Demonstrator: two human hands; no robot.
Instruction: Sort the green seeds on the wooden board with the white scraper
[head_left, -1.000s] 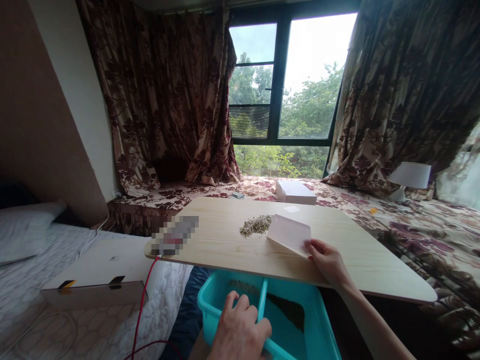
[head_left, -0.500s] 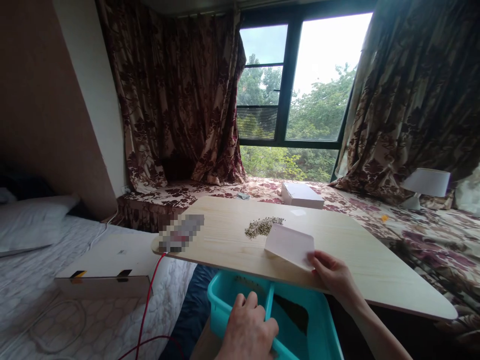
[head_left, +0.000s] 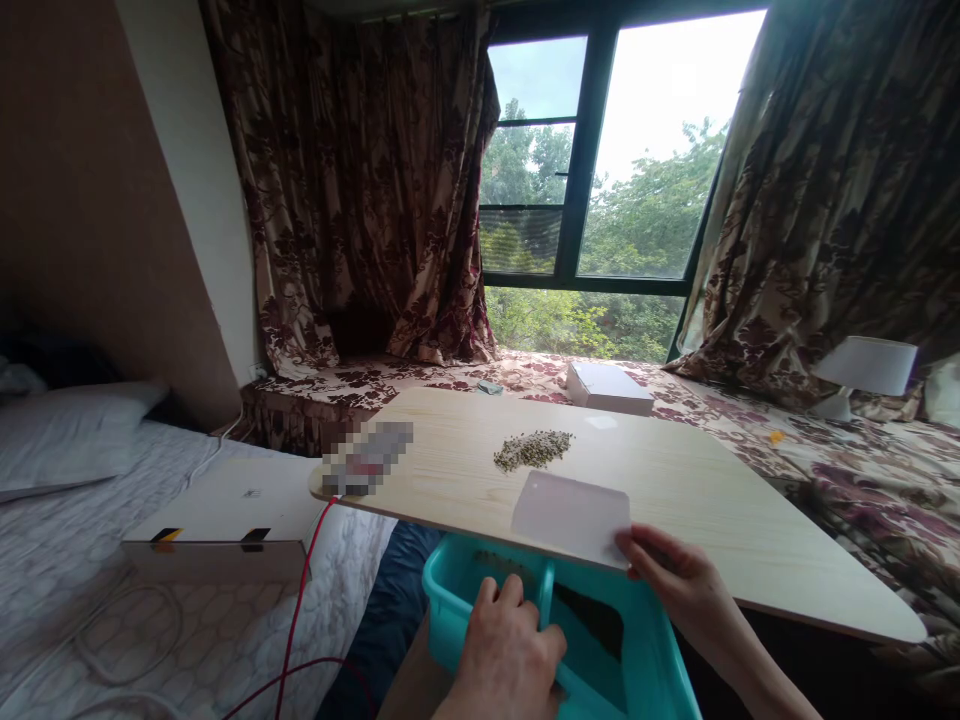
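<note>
My right hand [head_left: 667, 565] pinches the near right corner of a flat white plastic scraper [head_left: 574, 517], which has a small hole in its far left corner. The scraper lies low over the front edge of a pale wooden board [head_left: 720, 510]. Just beyond it is a loose pile of small greenish-brown seeds or beans [head_left: 534, 450], apart from the scraper. Below the board's edge sits a teal divided bin [head_left: 446, 590]. My left hand [head_left: 510, 640] is closed on the bin near its divider, fingers curled. Some dark grains [head_left: 596, 615] show in the right compartment.
A pixelated object [head_left: 367, 460] with a red cable [head_left: 300, 590] lies on the board's left end. A white box [head_left: 225, 510] rests on the bed at left. Behind the board are another white box [head_left: 609, 387] and a white lamp [head_left: 862, 370] on the window seat.
My right hand has drawn the scraper toward the board's front edge, away from the pile, and it now lies flatter. My left hand stays on the bin. The view has shifted slightly.
</note>
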